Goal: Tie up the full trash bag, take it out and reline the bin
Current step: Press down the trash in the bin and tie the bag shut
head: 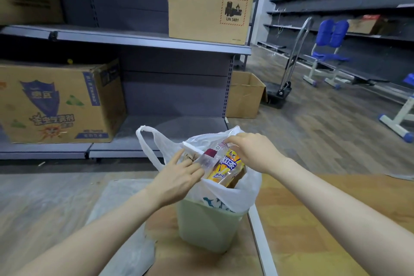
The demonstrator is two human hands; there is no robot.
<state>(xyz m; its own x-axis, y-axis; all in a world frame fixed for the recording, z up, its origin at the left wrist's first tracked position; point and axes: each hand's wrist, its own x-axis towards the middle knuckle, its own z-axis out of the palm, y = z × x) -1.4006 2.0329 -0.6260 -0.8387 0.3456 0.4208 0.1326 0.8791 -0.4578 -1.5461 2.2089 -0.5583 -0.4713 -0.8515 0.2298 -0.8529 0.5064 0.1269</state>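
A pale green bin [207, 226] stands on the floor in the lower middle. A white trash bag [233, 197] lines it and spills over its rim; one handle loop [145, 143] stands up at the left. Plastic bottles fill the bag, one with a yellow label [228, 167] and one clear with a dark red cap [207, 158]. My left hand [177, 178] lies with straight fingers against the bag's left edge and the clear bottle. My right hand [253, 149] pinches the bag's far right edge above the bottles.
A clear plastic sheet [121, 219] lies on the floor left of the bin. Grey shelving [134, 39] behind holds cardboard boxes [58, 103]. An open box [245, 94], a hand trolley [284, 87] and blue chairs [329, 51] stand at the right. A wooden surface [336, 208] lies at lower right.
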